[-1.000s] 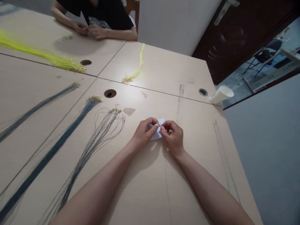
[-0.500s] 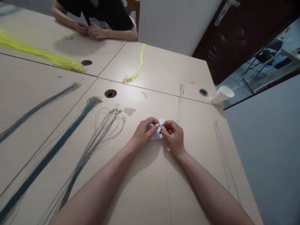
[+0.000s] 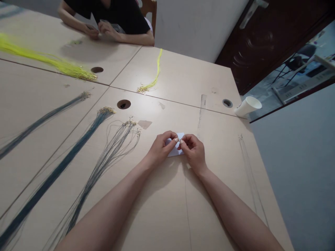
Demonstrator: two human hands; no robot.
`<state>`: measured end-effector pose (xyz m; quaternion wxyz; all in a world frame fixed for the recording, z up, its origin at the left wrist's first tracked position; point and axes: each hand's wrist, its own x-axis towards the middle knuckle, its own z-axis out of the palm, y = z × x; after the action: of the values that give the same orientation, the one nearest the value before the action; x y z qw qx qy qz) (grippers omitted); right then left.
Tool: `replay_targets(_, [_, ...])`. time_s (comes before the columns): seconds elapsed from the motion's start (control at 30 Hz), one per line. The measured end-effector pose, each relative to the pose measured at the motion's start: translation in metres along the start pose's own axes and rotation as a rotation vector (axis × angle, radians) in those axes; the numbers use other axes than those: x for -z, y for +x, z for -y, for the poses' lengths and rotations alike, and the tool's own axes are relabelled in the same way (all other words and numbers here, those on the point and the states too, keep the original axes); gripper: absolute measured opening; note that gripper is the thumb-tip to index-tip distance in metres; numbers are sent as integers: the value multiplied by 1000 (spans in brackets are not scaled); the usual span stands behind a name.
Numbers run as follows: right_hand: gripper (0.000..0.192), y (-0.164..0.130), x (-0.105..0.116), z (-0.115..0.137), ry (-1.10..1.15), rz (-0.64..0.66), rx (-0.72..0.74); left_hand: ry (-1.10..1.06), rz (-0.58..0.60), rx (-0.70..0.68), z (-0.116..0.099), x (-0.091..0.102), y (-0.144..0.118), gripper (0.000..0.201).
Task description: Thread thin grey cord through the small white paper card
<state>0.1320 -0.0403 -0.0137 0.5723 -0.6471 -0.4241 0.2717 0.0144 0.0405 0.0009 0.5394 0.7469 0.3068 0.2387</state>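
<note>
My left hand (image 3: 162,146) and my right hand (image 3: 193,150) meet over a small white paper (image 3: 174,152) on the table. Thumbs and forefingers are pinched nearly tip to tip. A thin grey cord (image 3: 186,202) runs from the near table edge up to my hands, and its end is pinched between the fingertips. The detail at the tips is too small to make out. Left of my hands lies a fanned bundle of grey cords (image 3: 104,158) with gold-coloured metal ends (image 3: 130,122).
Dark blue-green cord bundles (image 3: 68,158) lie left; yellow cords (image 3: 157,71) lie farther back. A clear ruler (image 3: 202,109) and white cup (image 3: 248,105) stand beyond my right hand. Loose cords (image 3: 248,164) lie right. Across the table sits a person in black (image 3: 120,17).
My hands stay almost still, fingertips pinched together with only a slight shift. Across the table, the other person's hand has lifted and moved slightly apart from their other one.
</note>
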Motion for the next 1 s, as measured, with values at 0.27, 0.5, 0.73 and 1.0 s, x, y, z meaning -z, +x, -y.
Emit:
replay_targets(0.27, [8,0,-1,-1,15,-29,13,-32,-17,11,1,-2,-1,23])
replay_targets(0.5, [9,0,-2,-3,15,-37,8,-24,-18,-2,1,-2,-1,22])
replay_targets(0.73, [9,0,-1,-2,16,-28,9,18,-31,-48,3,-2,-1,20])
replay_targets(1.0, [8,1,1,1,74,12,-23,58,-39,-100,3,-3,0,20])
